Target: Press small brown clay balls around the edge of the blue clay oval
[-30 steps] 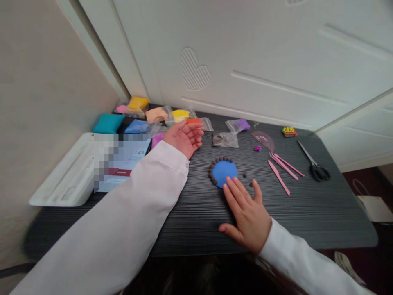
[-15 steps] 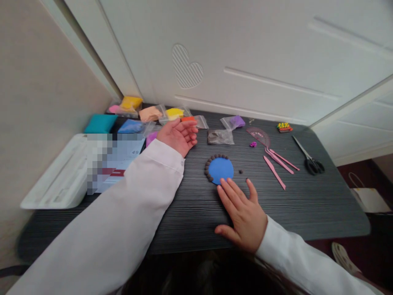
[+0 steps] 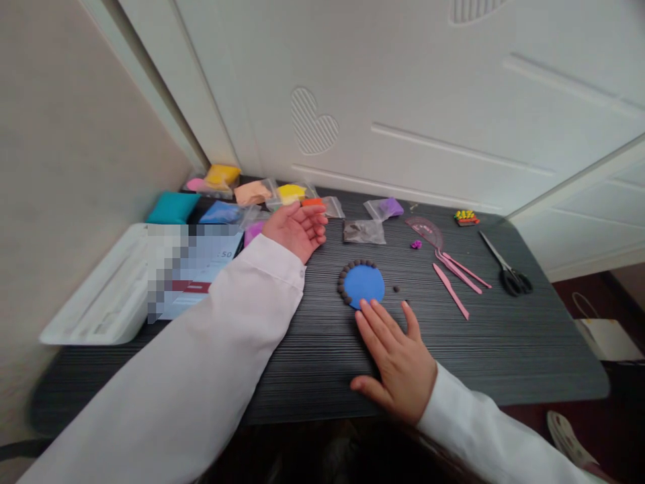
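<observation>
Part-ringed with brown clay balls (image 3: 343,281), mid-edging by my guess, the blue clay disc (image 3: 365,285) lies at the right hand (image 3: 396,363), fingers straight, anything beneath them hidden, while the left hand (image 3: 296,230) half-curls empty, and seating the loose ball (image 3: 396,289) would want a light pinch.

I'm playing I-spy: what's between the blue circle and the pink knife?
In the head view, a small dark ball lies on the table between the blue circle and the pink knife. The right hand is just below it in the picture.
</observation>
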`<state>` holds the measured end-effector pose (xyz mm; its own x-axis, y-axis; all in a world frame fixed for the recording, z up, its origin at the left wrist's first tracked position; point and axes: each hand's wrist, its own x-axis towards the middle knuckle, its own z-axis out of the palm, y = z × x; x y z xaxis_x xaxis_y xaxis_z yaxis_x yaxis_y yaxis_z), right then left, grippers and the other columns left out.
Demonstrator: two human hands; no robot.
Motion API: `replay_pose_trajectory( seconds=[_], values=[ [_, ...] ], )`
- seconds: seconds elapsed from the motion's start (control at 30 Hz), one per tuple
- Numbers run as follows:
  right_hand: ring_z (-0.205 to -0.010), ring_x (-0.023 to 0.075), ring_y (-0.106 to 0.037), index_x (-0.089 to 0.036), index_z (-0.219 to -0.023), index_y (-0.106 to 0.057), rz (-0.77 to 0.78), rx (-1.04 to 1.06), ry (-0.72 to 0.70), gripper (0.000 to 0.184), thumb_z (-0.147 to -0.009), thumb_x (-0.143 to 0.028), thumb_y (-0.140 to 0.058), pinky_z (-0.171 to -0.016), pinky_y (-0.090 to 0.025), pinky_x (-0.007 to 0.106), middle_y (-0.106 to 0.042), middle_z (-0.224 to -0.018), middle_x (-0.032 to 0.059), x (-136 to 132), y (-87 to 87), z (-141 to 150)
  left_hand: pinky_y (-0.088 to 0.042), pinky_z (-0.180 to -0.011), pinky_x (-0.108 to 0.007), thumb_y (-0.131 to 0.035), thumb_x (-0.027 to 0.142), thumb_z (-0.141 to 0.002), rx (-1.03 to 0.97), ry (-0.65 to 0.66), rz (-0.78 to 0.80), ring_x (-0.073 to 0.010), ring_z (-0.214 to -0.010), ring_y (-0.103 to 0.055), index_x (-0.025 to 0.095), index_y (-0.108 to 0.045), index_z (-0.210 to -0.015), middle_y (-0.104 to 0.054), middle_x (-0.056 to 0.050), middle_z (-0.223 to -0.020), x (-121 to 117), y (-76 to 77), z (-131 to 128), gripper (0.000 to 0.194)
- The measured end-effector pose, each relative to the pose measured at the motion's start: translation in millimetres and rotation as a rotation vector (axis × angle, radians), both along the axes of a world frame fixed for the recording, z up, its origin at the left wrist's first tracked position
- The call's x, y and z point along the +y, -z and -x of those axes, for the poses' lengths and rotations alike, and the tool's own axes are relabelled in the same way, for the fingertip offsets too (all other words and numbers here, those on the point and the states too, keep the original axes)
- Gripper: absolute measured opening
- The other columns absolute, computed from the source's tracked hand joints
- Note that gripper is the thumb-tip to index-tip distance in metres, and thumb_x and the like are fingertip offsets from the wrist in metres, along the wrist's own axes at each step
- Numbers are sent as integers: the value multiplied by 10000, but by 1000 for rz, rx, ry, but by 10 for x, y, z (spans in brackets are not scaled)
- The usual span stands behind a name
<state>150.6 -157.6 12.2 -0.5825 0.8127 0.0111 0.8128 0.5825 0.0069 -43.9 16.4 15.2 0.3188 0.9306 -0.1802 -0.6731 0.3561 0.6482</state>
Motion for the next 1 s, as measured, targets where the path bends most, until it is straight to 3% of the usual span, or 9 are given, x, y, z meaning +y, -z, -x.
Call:
replay_pose_trajectory(
  seconds=[0.17,0.27,0.37,0.47,0.57,0.67,0.8,0.9,1.0],
  values=[
    [-1260,256,-149,-92,-1310,-169,-65,7,104,730,-766,-561,-301,-986,-19,544,-169,-1379,113,218,-17,-44,-425,-538,-292,-405,363,-709,5,3,0,-165,-601,-557,105,-615,-761,-606,-74,-646,-6,-1,9,336],
    [-1258,264,-152,-83,-1310,-165,-68,-27,160,737,-765,-559,-306,-978,-14,555,-178,-1375,123,131,-10,-195,-422,-535,-290,-403,348,-706,1,-2,3,-164,-590,-553,100,-617,-748,-600,-73,-625,-2,-2,-2,331],
    [-1259,264,-144,-98,-1313,-156,-26,-42,106,745,-757,-569,-308,-976,-13,555,-166,-1379,114,-48,3,-167,-421,-535,-292,-397,345,-707,3,-3,5,-162,-576,-548,87,-618,-737,-596,-78,-612,3,-7,-14,341],
    [-1262,258,-135,-126,-1315,-162,-11,-14,29,727,-758,-571,-300,-976,-13,554,-148,-1386,99,-63,6,22,-421,-537,-294,-401,345,-703,2,-3,0,-160,-568,-544,81,-619,-741,-598,-80,-616,-1,-12,-16,345],
    [-1262,258,-136,-133,-1312,-179,-37,11,48,701,-765,-554,-306,-976,-25,553,-160,-1385,100,112,-8,120,-419,-536,-293,-403,341,-700,7,-2,-4,-160,-569,-544,84,-619,-747,-599,-77,-619,-13,-22,-12,340],
    [-1255,268,-158,-112,-1309,-186,-75,7,122,710,-764,-545,-323,-975,-36,554,-192,-1374,123,224,-13,4,-415,-530,-290,-396,331,-701,11,-13,7,-157,-562,-542,86,-617,-739,-595,-76,-610,-19,-29,-14,332],
    [-1252,283,-161,-88,-1309,-178,-68,-30,155,733,-760,-551,-325,-966,-32,566,-203,-1367,148,51,11,-161,-409,-523,-285,-401,341,-696,4,-8,7,-158,-561,-539,84,-616,-727,-592,-80,-606,-4,-22,-25,337],
    [-1254,284,-155,-133,-1312,-187,-32,-24,72,722,-750,-563,-333,-965,-37,564,-181,-1377,131,-79,17,-69,-405,-520,-281,-392,346,-702,10,-4,0,-157,-562,-539,88,-615,-726,-590,-80,-605,3,-23,-28,342],
    [-1259,275,-144,-175,-1312,-192,-26,4,49,699,-751,-570,-326,-967,-34,560,-172,-1383,109,11,-3,80,-406,-522,-283,-375,346,-713,28,-4,7,-154,-556,-536,93,-613,-729,-591,-76,-606,-5,-37,-23,347]
  ],
)
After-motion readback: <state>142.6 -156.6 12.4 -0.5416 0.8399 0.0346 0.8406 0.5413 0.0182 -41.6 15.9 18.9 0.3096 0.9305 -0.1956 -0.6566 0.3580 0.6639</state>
